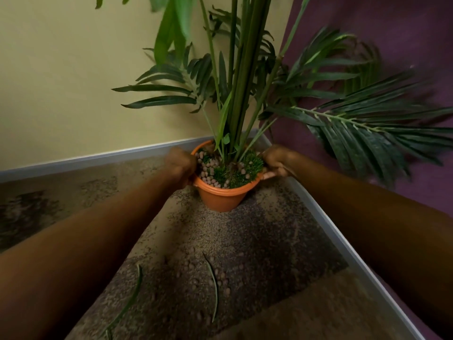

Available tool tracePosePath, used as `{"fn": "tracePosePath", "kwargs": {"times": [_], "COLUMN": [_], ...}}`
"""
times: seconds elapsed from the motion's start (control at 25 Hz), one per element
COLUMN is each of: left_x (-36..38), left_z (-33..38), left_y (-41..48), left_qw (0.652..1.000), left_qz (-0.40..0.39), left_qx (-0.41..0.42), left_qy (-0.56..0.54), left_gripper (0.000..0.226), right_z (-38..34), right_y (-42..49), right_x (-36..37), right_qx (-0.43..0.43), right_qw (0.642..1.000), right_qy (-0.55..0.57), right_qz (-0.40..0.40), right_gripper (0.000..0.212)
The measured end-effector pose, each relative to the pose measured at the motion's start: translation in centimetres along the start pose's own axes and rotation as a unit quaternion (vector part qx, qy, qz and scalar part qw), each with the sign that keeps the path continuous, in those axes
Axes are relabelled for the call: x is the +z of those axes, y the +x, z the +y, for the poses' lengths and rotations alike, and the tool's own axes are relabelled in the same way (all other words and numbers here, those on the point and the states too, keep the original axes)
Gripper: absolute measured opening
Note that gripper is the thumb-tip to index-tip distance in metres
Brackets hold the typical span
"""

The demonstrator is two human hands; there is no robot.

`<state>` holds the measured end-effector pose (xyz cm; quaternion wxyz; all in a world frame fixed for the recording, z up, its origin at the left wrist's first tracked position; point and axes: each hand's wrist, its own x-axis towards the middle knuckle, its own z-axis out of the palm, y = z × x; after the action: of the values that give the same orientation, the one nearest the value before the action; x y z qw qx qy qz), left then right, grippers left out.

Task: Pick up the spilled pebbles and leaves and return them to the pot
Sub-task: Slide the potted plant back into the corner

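An orange pot (221, 198) stands upright on the speckled floor in the room's corner, holding a tall green plant, moss and brown pebbles. My left hand (180, 168) grips the pot's left rim. My right hand (275, 161) grips its right rim and handle. Spilled brown pebbles (208, 276) lie scattered on the floor nearer to me. A long thin leaf (213, 283) lies among them. Another thin leaf (128, 303) lies further left, partly under my left forearm.
A yellow wall (61, 82) is on the left and a purple wall (404, 33) on the right, each with a grey skirting strip (98, 157) along its foot. Long palm fronds (367, 126) spread out to the right above my right arm.
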<state>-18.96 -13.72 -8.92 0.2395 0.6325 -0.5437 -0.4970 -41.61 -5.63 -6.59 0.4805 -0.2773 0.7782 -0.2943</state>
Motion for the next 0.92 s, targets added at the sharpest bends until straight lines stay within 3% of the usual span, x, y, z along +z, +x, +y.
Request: {"fn": "tracePosePath", "kwargs": {"times": [0.2,0.44,0.6,0.72,0.92], "left_x": [-0.8,-1.4,-1.1,-1.5,-2.8], "left_z": [-0.4,0.4,0.1,-0.7,-1.4], "left_y": [-1.2,-3.6,-6.3,-7.9,-10.2], "left_qw": [1.000,1.000,0.993,0.978,0.954], "left_qz": [0.017,-0.019,-0.028,-0.032,-0.052], "left_qx": [-0.010,0.010,0.076,0.138,0.205], "left_qy": [-0.010,0.003,0.083,0.151,0.211], "left_gripper": [0.013,0.014,0.019,0.024,0.037], "right_z": [0.4,0.6,1.9,2.8,4.3], "right_y": [-1.0,-2.8,-4.1,-5.0,-7.0], "right_x": [0.8,2.2,3.5,4.5,5.2], "right_qx": [0.000,-0.059,-0.115,-0.144,-0.225], "right_qw": [0.999,0.989,0.977,0.960,0.940], "right_qy": [0.035,0.086,-0.062,-0.166,-0.177], "right_qz": [0.032,0.106,0.172,0.173,0.187], "right_gripper": [0.035,0.028,0.034,0.033,0.050]}}
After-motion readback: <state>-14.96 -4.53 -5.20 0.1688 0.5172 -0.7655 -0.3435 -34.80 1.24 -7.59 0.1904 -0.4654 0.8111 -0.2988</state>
